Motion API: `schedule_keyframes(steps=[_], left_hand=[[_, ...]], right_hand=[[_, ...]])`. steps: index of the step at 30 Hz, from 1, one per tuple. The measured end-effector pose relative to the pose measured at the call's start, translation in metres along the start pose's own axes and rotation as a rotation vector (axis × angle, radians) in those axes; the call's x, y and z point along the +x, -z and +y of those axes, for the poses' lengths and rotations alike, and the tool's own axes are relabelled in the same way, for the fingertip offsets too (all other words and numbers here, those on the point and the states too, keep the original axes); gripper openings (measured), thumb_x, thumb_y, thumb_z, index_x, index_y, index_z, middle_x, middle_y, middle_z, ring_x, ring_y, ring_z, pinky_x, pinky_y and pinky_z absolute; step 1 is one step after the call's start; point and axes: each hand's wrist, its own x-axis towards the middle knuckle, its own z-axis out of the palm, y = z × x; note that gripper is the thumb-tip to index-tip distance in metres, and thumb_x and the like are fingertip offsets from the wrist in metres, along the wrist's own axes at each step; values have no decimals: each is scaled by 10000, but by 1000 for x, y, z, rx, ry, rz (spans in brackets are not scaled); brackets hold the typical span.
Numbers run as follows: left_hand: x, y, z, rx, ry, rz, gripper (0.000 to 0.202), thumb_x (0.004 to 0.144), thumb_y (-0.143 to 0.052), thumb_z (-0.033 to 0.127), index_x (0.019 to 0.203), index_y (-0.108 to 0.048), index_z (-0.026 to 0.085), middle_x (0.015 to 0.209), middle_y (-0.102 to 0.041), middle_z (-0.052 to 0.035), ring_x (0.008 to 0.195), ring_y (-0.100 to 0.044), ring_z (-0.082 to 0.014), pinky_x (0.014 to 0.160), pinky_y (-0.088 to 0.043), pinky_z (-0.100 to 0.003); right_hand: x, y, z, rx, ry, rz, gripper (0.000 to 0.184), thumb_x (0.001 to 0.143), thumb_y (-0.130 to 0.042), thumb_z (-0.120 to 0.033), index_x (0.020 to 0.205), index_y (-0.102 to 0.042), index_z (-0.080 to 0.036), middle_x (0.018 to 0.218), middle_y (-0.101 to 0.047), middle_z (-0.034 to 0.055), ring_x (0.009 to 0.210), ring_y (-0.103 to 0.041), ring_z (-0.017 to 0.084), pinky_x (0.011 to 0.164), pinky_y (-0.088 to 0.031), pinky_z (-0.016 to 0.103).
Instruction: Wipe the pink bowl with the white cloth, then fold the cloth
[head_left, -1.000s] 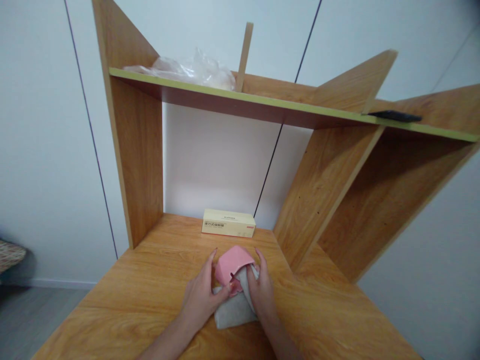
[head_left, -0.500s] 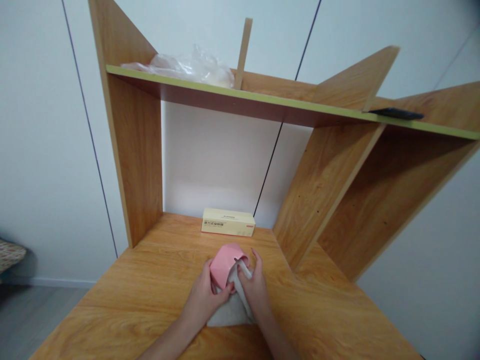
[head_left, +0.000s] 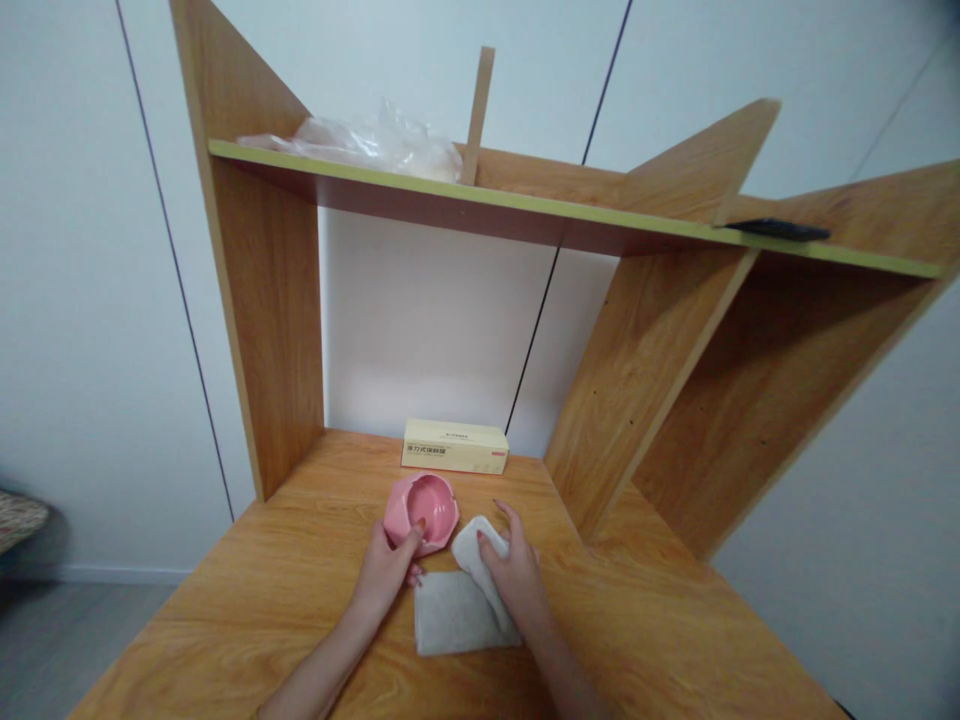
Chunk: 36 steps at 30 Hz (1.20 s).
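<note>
A small pink bowl [head_left: 424,505] sits mouth up on the wooden desk [head_left: 247,610]. My left hand [head_left: 386,570] grips its near rim, thumb over the edge. A grey cloth [head_left: 454,615] lies flat on the desk just right of that hand. My right hand [head_left: 510,580] rests on the cloth's right side and pinches a raised fold of it [head_left: 472,545] between fingers and thumb. The bowl and the cloth are apart.
A long cream box [head_left: 455,446] lies at the back of the desk against the white wall. Wooden side panels [head_left: 277,340] stand left and right. The shelf above holds a crumpled clear plastic bag [head_left: 375,145] and a flat black object [head_left: 780,230].
The pink bowl, held tilted over the cloth with the cloth at its mouth, has been turned mouth up and moved left onto the desk. My right hand has drawn the cloth out of it.
</note>
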Motion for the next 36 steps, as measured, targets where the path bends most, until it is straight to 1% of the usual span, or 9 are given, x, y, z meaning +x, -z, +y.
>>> schedule_keyframes(steps=[5,7,10,13,19,25,30,33,36], left_hand=[[3,6,8,-142,118,32,396,630,-663,468,748,-516,120,431,-509,48,326,-497,-91,320,-385,-179],[2,8,11,-208,131,45,403,635,-657,466,795,-534,117,451,-515,51,338,-492,-78,328,-377,-165],[-1,9,15,-258,154,48,389,644,-645,460,805,-544,121,441,-509,53,347,-476,-64,337,-365,-146],[-3,8,19,-283,156,54,377,633,-638,470,774,-549,132,407,-477,68,340,-447,-56,334,-340,-134],[-7,8,28,-330,121,43,405,577,-650,510,710,-531,146,378,-474,69,327,-416,-55,338,-314,-141],[-5,10,27,-336,39,46,410,585,-619,535,525,-467,159,327,-420,64,295,-360,-46,320,-266,-155],[-4,13,25,-319,-90,95,409,641,-551,556,533,-446,176,315,-413,70,289,-339,-55,314,-256,-165],[-5,14,28,-309,-122,112,399,651,-545,548,541,-423,184,324,-412,77,290,-335,-54,315,-256,-164],[-9,12,32,-287,-116,115,378,657,-545,535,570,-420,189,328,-410,85,282,-321,-52,309,-239,-162]], right_hand=[[3,24,-15,-162,72,-195,436,696,-572,-386,1103,-550,-232,1054,-609,68,1013,-527,247,868,-358,375],[2,39,-22,-261,94,-253,512,663,-604,-411,1147,-531,-259,1071,-590,69,1027,-508,260,861,-353,378],[-6,56,-28,-368,141,-432,627,593,-663,-390,1194,-502,-309,1051,-587,57,999,-513,268,838,-361,372],[-21,59,-31,-444,165,-592,728,549,-683,-283,1241,-459,-318,1080,-583,69,992,-522,280,831,-363,378],[-38,37,-41,-558,192,-515,689,568,-582,-92,1220,-469,-284,1120,-575,87,1020,-519,284,878,-313,422],[-26,5,-66,-533,266,-512,584,639,-592,-127,1194,-461,-256,1097,-573,103,1019,-517,273,866,-314,408],[-10,-24,-85,-539,253,-474,519,682,-589,-156,1181,-457,-208,1122,-550,124,1038,-507,268,858,-321,389],[-4,-24,-90,-526,224,-491,540,670,-619,-214,1185,-458,-202,1172,-518,137,1068,-487,275,872,-311,397],[-1,-10,-87,-473,213,-494,623,639,-644,-283,1224,-437,-220,1242,-470,134,1116,-450,289,896,-297,423]])
